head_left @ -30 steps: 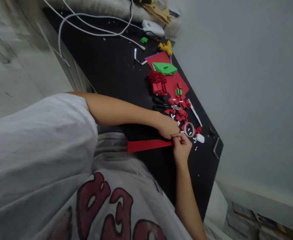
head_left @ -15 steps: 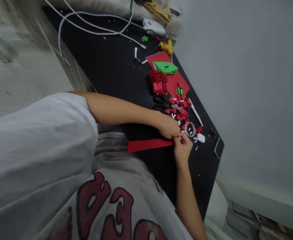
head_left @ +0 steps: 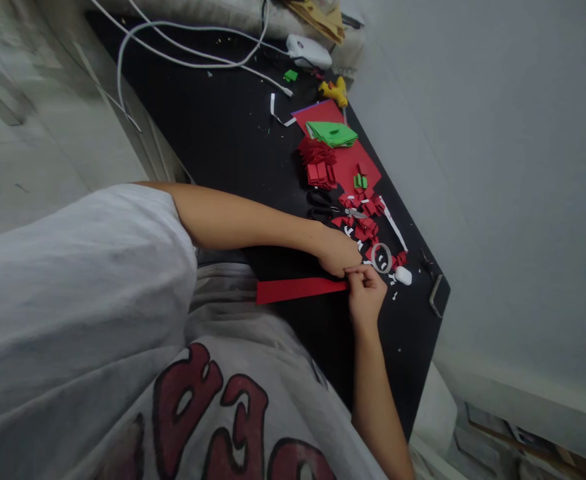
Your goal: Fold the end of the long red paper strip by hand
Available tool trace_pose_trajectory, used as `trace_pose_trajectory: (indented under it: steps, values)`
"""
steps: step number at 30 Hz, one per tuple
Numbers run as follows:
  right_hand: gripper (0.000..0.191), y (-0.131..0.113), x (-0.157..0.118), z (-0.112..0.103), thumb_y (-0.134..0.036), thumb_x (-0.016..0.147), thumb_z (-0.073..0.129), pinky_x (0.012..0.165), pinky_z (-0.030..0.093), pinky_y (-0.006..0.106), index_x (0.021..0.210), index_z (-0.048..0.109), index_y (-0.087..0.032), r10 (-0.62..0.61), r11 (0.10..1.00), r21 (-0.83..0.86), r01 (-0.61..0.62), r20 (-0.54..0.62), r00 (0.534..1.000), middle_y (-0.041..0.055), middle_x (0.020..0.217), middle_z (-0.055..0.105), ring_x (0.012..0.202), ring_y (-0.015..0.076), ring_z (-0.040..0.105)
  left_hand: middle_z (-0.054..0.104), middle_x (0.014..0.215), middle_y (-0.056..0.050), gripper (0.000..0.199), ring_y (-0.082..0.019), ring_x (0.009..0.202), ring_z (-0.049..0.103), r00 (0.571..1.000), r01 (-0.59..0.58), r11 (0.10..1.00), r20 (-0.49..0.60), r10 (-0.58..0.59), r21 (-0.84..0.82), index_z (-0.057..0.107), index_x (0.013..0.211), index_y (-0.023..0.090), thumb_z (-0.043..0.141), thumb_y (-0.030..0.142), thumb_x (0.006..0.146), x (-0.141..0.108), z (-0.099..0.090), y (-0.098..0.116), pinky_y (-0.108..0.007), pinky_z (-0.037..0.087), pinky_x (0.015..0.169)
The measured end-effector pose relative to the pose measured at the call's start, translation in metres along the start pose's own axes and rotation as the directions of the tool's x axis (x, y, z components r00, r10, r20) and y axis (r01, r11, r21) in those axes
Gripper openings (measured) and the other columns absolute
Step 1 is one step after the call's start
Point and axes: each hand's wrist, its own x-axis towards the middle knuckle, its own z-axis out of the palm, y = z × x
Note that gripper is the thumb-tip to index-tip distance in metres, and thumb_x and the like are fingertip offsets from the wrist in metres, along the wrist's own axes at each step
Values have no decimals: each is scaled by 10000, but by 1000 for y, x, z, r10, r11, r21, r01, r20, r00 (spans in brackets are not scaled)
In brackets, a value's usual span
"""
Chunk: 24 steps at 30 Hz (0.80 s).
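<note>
A long red paper strip lies across the near edge of the black desk. My left hand and my right hand meet at the strip's right end, and both pinch it there with closed fingers. Just past my fingertips sit a clear tape ring and a small white object. Folded red paper pieces and black scissors lie right behind my left hand.
Farther back are a red sheet, folded green paper, a stack of red folds, a yellow glue gun, a white mouse and white cables. A phone lies at the desk's right edge, beside the wall.
</note>
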Motion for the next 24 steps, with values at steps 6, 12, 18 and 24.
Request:
trace_pose_trajectory:
  steps: [6, 12, 18, 24]
  values:
    - [150, 1, 0, 0, -339, 739, 641, 548, 256, 252, 691, 667, -199, -7, 1000, -8, 7, -9, 1000, -89, 519, 348, 516, 88, 306, 768, 1001, -138, 200, -264, 873, 682, 1000, 5, 1000, 28, -5, 28, 800, 997, 194, 684, 286, 862, -2, -4, 3, -365, 511, 799]
    - [151, -1, 0, 1, -340, 722, 656, 536, 237, 251, 682, 674, -196, 5, 1000, 15, -4, -17, 1000, -95, 512, 336, 506, 84, 287, 771, 957, -113, 155, -250, 869, 679, 999, 28, 1000, 20, -28, -7, 799, 938, 210, 720, 262, 815, -3, -6, 4, -346, 506, 802]
    - [162, 0, 0, 2, -354, 724, 663, 531, 229, 250, 679, 665, -198, 11, 1000, 26, -10, -20, 1000, -96, 511, 333, 502, 82, 281, 770, 960, -119, 152, -251, 873, 678, 1000, 14, 1000, 9, -14, -17, 798, 936, 204, 718, 258, 818, -1, -2, 2, -347, 498, 805]
    - [164, 1, 0, 1, -356, 733, 669, 536, 249, 251, 690, 664, -198, 3, 1000, 12, -3, -9, 1000, -93, 518, 339, 507, 85, 297, 769, 945, -121, 159, -251, 854, 671, 1000, 22, 999, -2, -22, -23, 801, 936, 201, 735, 261, 805, 0, -2, 2, -348, 498, 800]
